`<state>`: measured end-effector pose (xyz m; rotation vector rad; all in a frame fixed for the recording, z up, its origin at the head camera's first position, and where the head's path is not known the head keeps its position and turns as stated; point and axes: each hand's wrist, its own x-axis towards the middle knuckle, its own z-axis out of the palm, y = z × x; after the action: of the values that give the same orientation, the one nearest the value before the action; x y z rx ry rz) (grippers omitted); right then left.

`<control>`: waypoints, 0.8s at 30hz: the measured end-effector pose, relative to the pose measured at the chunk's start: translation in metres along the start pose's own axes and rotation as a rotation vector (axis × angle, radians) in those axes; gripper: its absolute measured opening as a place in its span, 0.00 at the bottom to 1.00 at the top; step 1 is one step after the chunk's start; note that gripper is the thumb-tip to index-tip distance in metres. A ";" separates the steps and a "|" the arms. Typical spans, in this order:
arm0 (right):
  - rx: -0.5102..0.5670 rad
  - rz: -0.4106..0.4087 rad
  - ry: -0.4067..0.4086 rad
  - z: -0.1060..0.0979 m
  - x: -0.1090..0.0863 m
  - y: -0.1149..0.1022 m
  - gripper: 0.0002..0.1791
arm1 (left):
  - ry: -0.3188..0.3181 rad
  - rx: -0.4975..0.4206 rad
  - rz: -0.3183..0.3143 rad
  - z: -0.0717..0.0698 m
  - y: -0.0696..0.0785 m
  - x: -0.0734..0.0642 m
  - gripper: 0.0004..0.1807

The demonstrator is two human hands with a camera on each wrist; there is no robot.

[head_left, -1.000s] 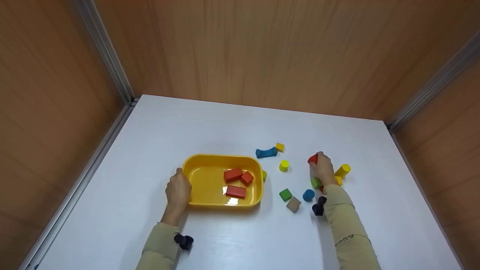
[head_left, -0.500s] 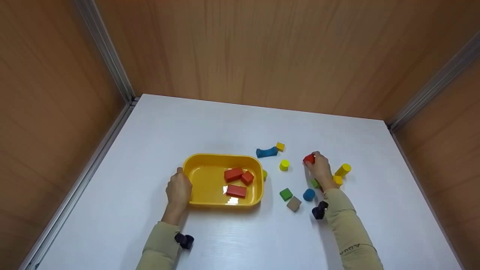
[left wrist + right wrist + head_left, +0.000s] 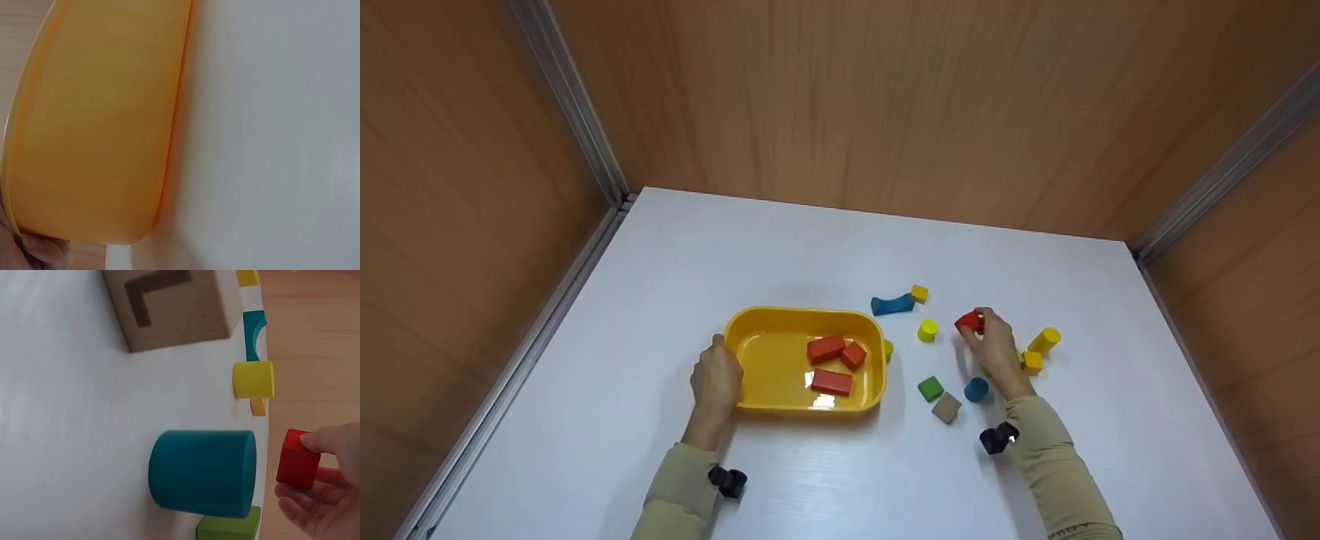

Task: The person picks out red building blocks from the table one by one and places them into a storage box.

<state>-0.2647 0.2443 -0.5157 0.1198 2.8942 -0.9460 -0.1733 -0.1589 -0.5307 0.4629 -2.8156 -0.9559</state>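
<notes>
My left hand grips the left rim of a yellow tray, with fingertips curled round the edge in the left wrist view. Inside the tray, toward its right side, lie three red blocks. To the right of the tray, my right hand pinches another red block between thumb and fingers. The right wrist view shows that block held up off the white table. Below the right hand stand a blue cylinder, a green block and a plain wooden block.
Behind the tray's right end lie a blue curved block and a small yellow block. A yellow cylinder stands nearby. Right of my right wrist are a tall yellow cylinder and a yellow cube. Wooden panels enclose the white table.
My right hand has lifted the red block and moved left toward the tray with it. The left hand and the tray stay where they were.
</notes>
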 end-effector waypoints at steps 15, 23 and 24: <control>0.056 -0.238 0.118 0.002 -0.033 -0.025 0.25 | 0.030 0.008 0.018 0.000 0.002 -0.001 0.08; 0.096 -0.304 0.132 0.005 -0.053 -0.043 0.24 | 0.018 0.007 0.010 0.000 0.003 -0.001 0.08; 0.103 -0.303 0.128 0.005 -0.055 -0.045 0.24 | 0.017 0.007 0.011 0.000 0.003 -0.001 0.08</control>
<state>-0.2143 0.2024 -0.4875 -0.2694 3.0370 -1.1747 -0.1729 -0.1558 -0.5291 0.4535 -2.8044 -0.9362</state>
